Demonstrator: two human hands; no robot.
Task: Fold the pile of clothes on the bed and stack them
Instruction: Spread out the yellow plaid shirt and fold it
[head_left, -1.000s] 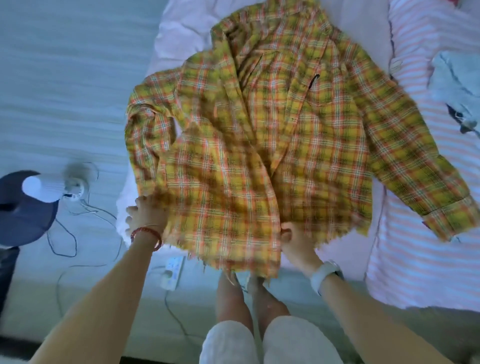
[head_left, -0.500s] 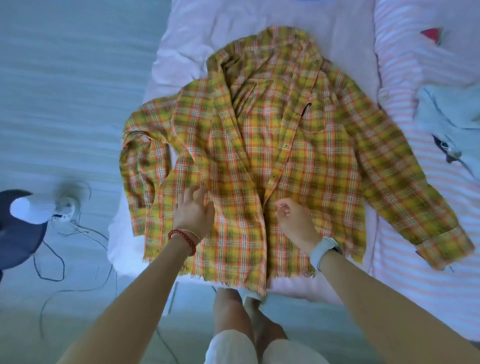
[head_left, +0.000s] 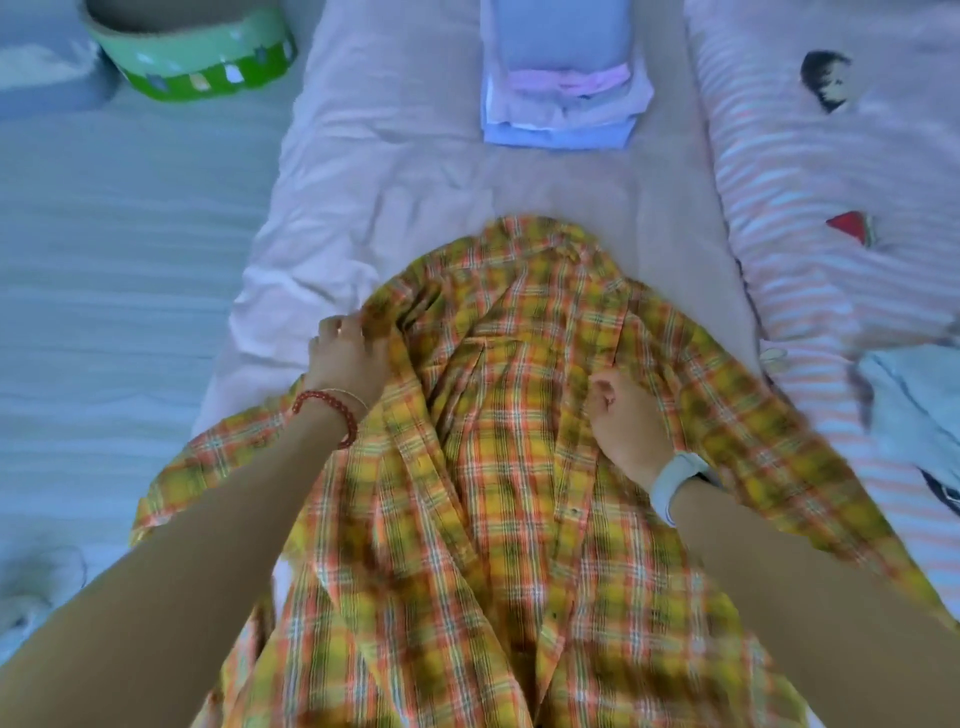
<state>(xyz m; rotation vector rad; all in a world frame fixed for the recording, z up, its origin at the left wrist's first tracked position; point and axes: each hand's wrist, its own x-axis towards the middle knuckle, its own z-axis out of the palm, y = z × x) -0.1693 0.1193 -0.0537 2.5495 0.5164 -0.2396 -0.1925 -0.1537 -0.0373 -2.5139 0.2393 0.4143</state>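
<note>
A yellow and orange plaid shirt (head_left: 498, 467) lies face up and unbuttoned on the pink bed (head_left: 415, 171), collar away from me. My left hand (head_left: 345, 358), with a red bead bracelet, rests on the shirt's left shoulder, its fingers curled at the fabric's edge. On the right chest panel sits my right hand (head_left: 623, 421), which wears a white watch and has its fingers loosely curled on the cloth. A stack of folded clothes (head_left: 563, 78) in blue and pink lies at the far end of the bed.
A striped pink quilt (head_left: 810, 208) with a watermelon print covers the bed's right side. On it at the right edge lies a light blue garment (head_left: 914, 405). A green round box (head_left: 192, 57) stands on the floor at the far left.
Both hands have slid up the shirt from its hem to the shoulder and chest. The camera has tilted forward, so the folded stack and green box came into view.
</note>
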